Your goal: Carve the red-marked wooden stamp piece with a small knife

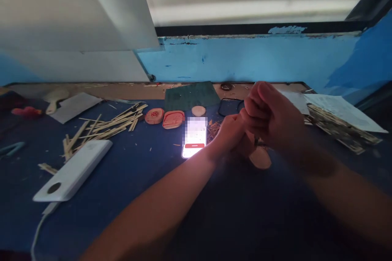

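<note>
My left hand point(228, 132) and my right hand point(272, 116) are pressed close together above a dark blue mat point(128, 216). My right hand is a closed fist around a small dark tool point(260, 142), and only its tip shows. Below the hands, a pale rounded wooden piece point(260, 158) juts out, and my left fingers appear to grip it. Most of that piece is hidden. A lit smartphone point(194, 138) lies just left of my left hand, with part of its screen pixelated.
Several thin wooden sticks point(107, 127) lie scattered left of several carved wooden pieces point(173, 119). A white power bank point(72, 170) with a cable sits front left. A green cutting mat point(191, 95) lies behind, and papers with a bundle of sticks point(339, 128) lie right.
</note>
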Action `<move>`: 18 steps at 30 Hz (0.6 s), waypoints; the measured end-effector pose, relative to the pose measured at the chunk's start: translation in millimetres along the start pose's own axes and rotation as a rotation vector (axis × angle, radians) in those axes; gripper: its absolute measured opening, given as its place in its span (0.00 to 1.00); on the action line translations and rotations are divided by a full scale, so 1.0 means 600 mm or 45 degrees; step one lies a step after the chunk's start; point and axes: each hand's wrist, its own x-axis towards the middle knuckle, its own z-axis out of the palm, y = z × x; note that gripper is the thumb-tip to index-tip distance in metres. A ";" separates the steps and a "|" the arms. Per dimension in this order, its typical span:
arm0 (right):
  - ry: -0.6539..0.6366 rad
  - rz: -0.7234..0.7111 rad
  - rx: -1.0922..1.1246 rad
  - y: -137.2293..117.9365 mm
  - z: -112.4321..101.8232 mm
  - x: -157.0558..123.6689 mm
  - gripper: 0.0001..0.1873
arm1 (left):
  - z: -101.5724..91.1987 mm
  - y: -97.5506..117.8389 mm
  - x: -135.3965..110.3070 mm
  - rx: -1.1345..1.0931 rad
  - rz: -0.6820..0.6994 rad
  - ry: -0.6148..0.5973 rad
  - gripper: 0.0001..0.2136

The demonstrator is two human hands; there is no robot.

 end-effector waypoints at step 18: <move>0.037 -0.316 -0.982 0.036 -0.104 -0.042 0.23 | -0.016 0.047 -0.039 0.881 0.072 -0.092 0.17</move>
